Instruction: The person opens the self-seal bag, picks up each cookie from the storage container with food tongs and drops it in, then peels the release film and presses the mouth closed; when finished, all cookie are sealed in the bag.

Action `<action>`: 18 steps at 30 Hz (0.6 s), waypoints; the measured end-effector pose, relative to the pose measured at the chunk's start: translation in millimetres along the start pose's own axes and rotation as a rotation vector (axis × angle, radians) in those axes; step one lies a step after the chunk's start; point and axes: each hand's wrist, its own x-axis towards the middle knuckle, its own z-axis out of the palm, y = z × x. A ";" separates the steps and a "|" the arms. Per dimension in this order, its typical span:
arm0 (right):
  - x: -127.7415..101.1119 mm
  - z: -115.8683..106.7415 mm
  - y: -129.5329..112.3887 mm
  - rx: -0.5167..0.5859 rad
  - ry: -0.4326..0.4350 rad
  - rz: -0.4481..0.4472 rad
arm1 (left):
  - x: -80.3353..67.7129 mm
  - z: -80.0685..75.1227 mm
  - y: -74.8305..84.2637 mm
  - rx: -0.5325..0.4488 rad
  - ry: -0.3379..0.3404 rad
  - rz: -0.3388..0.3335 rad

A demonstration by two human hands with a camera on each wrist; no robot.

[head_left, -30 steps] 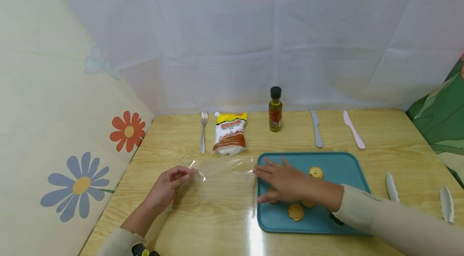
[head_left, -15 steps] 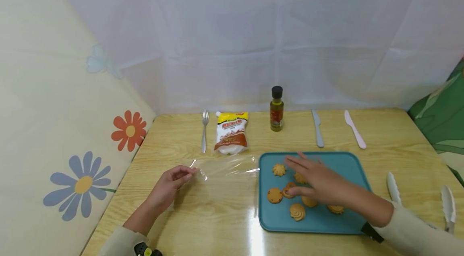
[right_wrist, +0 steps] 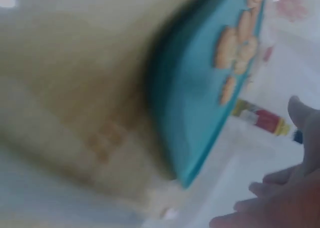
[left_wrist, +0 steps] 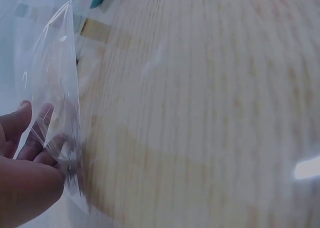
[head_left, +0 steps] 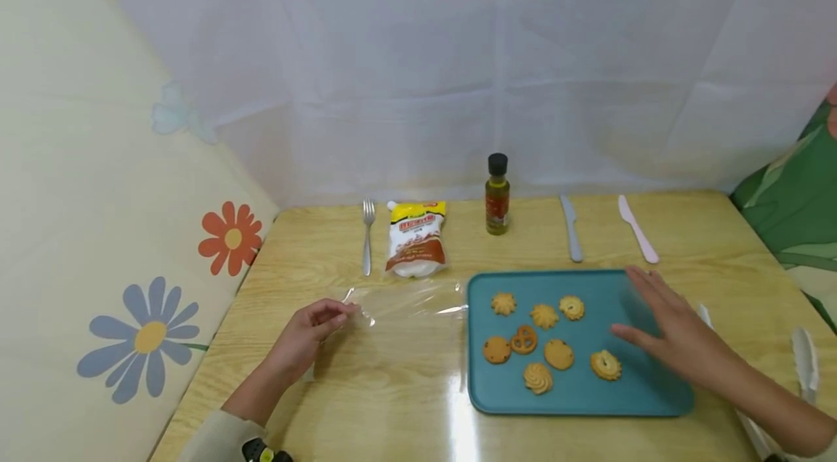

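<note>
The left hand [head_left: 304, 337] is pinching one edge of the film [head_left: 408, 300] to keep it spread on the counter [head_left: 392, 389], while the right hand [head_left: 667, 327] is hovering, fingers straight and empty, over the tray [head_left: 582, 404] of cookies [head_left: 543, 338].

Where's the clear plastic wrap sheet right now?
In the head view the clear plastic wrap sheet lies on the wooden table, left of the teal tray, its left corner pinched by the left hand.

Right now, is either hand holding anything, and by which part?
The left hand pinches the clear plastic sheet at its left edge; the right hand holds nothing.
</note>
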 end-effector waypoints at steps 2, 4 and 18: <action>-6.6 -4.6 9.7 0.019 0.003 0.048 | -0.1 -0.1 1.1 -0.002 0.003 -0.007; -11.6 -8.2 17.6 0.036 -0.006 0.086 | -0.6 -0.2 1.6 0.000 0.006 -0.010; -16.9 -25.1 55.4 -0.047 -0.004 0.206 | -1.4 0.2 0.0 -0.012 0.008 -0.007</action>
